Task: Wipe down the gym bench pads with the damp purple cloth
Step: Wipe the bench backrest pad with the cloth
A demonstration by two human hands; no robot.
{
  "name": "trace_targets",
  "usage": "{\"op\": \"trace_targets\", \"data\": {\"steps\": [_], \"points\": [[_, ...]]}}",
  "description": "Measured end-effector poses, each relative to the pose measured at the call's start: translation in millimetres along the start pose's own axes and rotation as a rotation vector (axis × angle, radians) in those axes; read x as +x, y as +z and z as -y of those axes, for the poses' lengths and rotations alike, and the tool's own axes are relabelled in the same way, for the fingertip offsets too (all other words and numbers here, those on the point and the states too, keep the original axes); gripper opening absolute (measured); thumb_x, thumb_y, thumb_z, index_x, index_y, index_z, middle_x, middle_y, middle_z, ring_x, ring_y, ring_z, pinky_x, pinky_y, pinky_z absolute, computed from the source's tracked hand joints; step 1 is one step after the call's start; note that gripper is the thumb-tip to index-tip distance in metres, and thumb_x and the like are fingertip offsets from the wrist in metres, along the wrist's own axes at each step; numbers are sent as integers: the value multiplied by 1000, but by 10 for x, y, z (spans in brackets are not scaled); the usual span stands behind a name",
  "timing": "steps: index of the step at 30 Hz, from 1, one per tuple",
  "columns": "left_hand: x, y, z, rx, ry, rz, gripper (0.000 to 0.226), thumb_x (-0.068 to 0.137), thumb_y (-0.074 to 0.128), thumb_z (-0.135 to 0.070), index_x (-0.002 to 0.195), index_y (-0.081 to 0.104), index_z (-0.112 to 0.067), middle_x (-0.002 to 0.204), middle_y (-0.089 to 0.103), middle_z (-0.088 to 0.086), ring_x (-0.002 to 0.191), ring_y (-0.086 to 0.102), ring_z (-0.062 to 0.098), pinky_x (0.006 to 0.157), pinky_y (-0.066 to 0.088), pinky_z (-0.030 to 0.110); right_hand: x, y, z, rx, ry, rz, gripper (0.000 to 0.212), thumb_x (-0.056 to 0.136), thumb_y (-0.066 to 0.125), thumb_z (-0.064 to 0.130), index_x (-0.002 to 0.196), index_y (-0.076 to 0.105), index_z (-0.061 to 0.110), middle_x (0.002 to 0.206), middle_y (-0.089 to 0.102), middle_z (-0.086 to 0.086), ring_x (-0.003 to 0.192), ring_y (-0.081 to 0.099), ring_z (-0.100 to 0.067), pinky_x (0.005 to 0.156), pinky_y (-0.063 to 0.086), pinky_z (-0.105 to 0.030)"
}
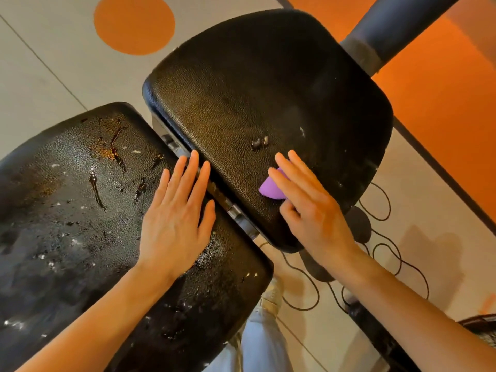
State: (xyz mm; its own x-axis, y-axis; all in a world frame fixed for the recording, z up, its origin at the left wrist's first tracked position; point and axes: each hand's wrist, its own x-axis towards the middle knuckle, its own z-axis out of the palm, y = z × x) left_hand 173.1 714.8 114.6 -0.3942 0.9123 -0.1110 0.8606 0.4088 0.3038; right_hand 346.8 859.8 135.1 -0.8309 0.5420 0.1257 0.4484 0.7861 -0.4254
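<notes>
While flat on the pads, both hands open: right hand (308,208) over purple cloth (271,187), left hand (177,213) bare.

Bare forearms without sleeves, left hand (175,224), right hand (308,208), pale trouser leg (263,342), light shoe (273,294)

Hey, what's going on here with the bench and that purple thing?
A person is wiping a gym bench. The right hand presses a purple cloth flat against the seat pad, near its lower edge. The left hand rests open on the back pad, fingers reaching the gap between the two pads. The back pad shows wet streaks and white specks, so it looks damp but not clean yet.
</notes>
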Motion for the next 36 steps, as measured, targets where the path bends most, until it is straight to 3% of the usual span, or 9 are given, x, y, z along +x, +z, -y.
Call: {"op": "trace_targets", "data": {"steps": [5, 10, 13, 17, 24, 27, 31, 33, 36], "points": [[-23, 23, -177, -53, 68, -9, 63, 101, 34, -36, 157, 16, -12, 166, 9, 6, 154, 5, 21, 126, 3, 39, 428, -369, -23, 208, 292, -292, 44, 94, 49, 3, 137, 47, 6, 139, 52, -9, 127, 45, -6, 100, 33, -1], [-64, 144, -339, -112, 82, 32, 64, 101, 32, -40, 157, 15, -14, 166, 7, 3, 154, 4, 16, 126, 4, 34, 331, -80, -68, -238, 41, 119, 60, 81, 60, -6, 139, 42, 1, 147, 40, -16, 140, 32, -33, 108, 38, -41], [-66, 145, -328, -111, 77, 37, 64, 102, 31, -41, 158, 13, -15, 166, 5, 2, 154, 2, 14, 126, 5, 35, 43, -235, -114, -208, 73, 116, 59, 82, 62, 0, 138, 44, 5, 146, 43, -12, 137, 39, -30, 100, 47, -38], [-64, 136, -337, -93, 75, 56, 65, 102, 31, -41, 158, 10, -16, 167, 2, 1, 154, 0, 13, 126, 5, 35, 98, -215, -219, -103, 112, 140, 69, 84, 56, 53, 141, 41, 18, 151, 36, -6, 142, 29, -25, 109, 38, -46], [-40, 134, -356, -67, 66, 80, 66, 100, 34, -40, 157, 14, -13, 166, 7, 4, 154, 3, 15, 125, 3, 32, 368, 198, 7, 141, 152, -61, 48, 89, 63, 23, 135, 52, 15, 146, 43, -6, 139, 34, -23, 108, 42, -34], [-39, 140, -361, -26, 69, 108, 67, 98, 34, -39, 155, 22, -7, 163, 19, 12, 153, 11, 20, 125, 7, 35, 537, 374, 213, -12, 31, 91, 47, 97, 46, 39, 139, 46, 18, 153, 32, -2, 146, 16, -26, 117, 24, -47], [-33, 125, -353, -27, 68, 109, 70, 98, 33, -42, 157, 12, -10, 166, 4, 6, 154, 2, 15, 125, 1, 32, 708, 225, -221, -231, -173, 132, 33, 99, 42, 23, 127, 54, 9, 133, 50, -8, 134, 36, -30, 114, 30, -42], [-39, 117, -354, -38, 71, 106, 70, 99, 33, -42, 157, 10, -11, 167, 2, 4, 154, 0, 14, 125, 1, 31, 915, 48, -730, -278, 83, -30, 29, 100, 39, 24, 116, 58, 8, 122, 54, -10, 121, 45, -30, 106, 36, -47], [-33, 122, -356, -38, 77, 100, 70, 99, 35, -41, 157, 11, -10, 167, 3, 4, 154, 2, 16, 125, 6, 34, 994, -88, -865, -244, 576, -125, 44, 103, 27, 31, 138, 43, 11, 147, 37, -11, 140, 27, -31, 117, 25, -47]]}}
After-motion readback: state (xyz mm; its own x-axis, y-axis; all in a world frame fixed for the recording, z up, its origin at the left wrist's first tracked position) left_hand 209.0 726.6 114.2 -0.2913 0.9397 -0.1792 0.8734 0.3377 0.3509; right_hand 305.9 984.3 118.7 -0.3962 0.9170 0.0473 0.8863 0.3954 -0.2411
